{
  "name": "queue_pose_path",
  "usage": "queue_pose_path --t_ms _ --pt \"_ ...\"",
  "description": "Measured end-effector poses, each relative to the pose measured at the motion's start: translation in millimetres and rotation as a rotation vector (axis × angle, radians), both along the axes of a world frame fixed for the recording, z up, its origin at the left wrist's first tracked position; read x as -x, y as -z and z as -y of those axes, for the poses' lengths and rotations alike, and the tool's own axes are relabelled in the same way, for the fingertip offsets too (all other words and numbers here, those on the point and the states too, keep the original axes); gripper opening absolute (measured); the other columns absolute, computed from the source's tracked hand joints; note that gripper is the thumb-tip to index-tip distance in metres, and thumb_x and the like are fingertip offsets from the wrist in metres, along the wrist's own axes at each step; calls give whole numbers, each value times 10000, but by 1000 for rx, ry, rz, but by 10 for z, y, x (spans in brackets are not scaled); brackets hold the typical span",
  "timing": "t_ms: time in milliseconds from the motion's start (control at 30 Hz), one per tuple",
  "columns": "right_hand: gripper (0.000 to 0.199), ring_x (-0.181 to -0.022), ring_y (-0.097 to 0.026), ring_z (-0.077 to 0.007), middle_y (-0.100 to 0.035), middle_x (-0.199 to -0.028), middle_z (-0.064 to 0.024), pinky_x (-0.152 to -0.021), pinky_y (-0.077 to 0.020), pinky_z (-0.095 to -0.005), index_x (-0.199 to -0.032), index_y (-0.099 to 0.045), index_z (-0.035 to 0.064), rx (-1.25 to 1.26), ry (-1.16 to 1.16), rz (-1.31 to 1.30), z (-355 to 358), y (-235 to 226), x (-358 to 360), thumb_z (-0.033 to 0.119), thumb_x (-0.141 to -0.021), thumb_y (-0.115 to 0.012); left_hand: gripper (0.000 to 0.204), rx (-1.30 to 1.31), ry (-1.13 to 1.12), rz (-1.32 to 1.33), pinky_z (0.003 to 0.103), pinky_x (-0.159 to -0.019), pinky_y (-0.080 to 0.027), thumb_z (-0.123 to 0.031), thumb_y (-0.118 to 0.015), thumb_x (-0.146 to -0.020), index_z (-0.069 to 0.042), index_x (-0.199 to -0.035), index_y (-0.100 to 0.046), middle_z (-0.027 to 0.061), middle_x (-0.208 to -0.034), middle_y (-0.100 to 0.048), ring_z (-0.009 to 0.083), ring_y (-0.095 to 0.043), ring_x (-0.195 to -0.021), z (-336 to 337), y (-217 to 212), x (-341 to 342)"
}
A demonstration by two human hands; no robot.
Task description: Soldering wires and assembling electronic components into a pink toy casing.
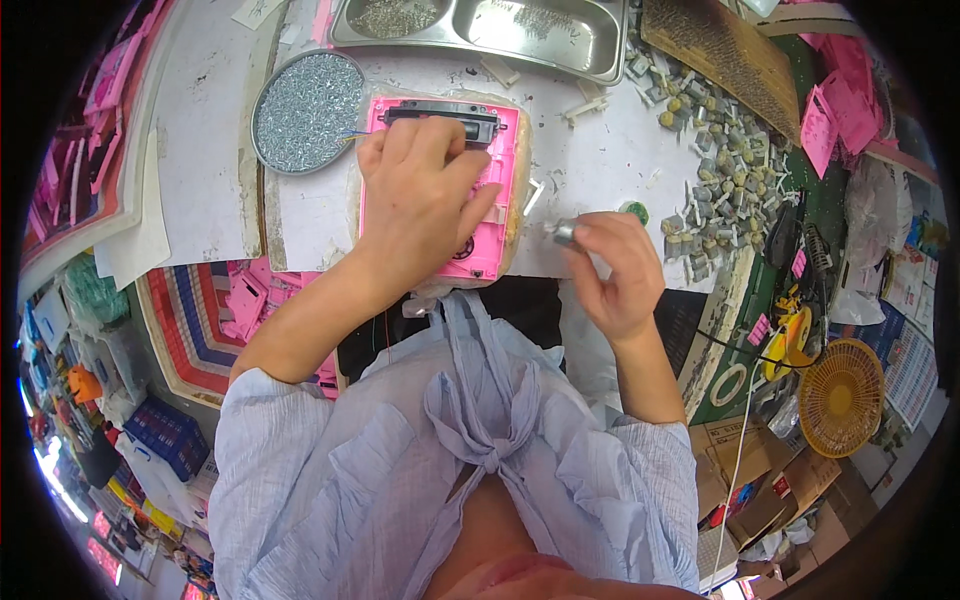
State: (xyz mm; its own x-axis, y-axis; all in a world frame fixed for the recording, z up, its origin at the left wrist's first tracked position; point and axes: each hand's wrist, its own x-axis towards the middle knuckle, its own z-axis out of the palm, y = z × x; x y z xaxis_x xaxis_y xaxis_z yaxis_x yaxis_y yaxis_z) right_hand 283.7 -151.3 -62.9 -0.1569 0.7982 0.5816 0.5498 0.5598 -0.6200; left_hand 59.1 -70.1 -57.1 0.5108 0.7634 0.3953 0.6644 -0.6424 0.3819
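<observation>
Shirt (350, 470): pale blue, with a knot tied at the front, filled the view toward six o'clock.
Right hand (622, 272): narrowed to a pinch, thumb and fingers holding a small silvery motor (565, 232).
Motor: apart from the pink case (489, 240), off at about four o'clock from it, its far end blurred.
Left hand (420, 195): lay over the pink case, fingers bent at a black part (484, 120) and thumb spread aside; I could not tell whether they gripped anything.
Pink case: open side up on a wrapped pad (519, 218) on the table (320, 225), partly covered by the left hand.
Black part: a long piece across the case's twelve o'clock end.
Dish (310, 172): round, full of small metal screws (310, 105), at ten o'clock from the case.
Tray (596, 71): metal, with small pieces in its compartments, toward twelve o'clock.
Heap of motors (722, 155): spread loosely at three o'clock.
Brown board (725, 62): beyond the heap, at two o'clock.
Pink pieces (250, 300): in a box at eight o'clock.
Yellow basket (842, 398): well apart, at four o'clock.
</observation>
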Motion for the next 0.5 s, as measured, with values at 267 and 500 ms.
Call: queue_pose_path --t_ms 267,500 --pt "342 -1064 -627 -387 -696 -1149 -164 -904 -512 -435 -1139 -647 45 232 72 42 -317 72 231 41 -816 -761 226 71 229 83 424 -840 -395 -142 -816 -715 -145 -927 -739 5 -903 -576 233 -556 -885 167 80 398" --pt "271 -1284 -426 -453 -565 -1402 -162 -1082 -358 -508 -1071 -682 87 260 71 221 -551 131 409 134 -820 -771 283 183 265 128 423 -879 -409 -147 -818 -717 -137 -989 -741 15 -943 -612 262 -577 -912 163 111 582"
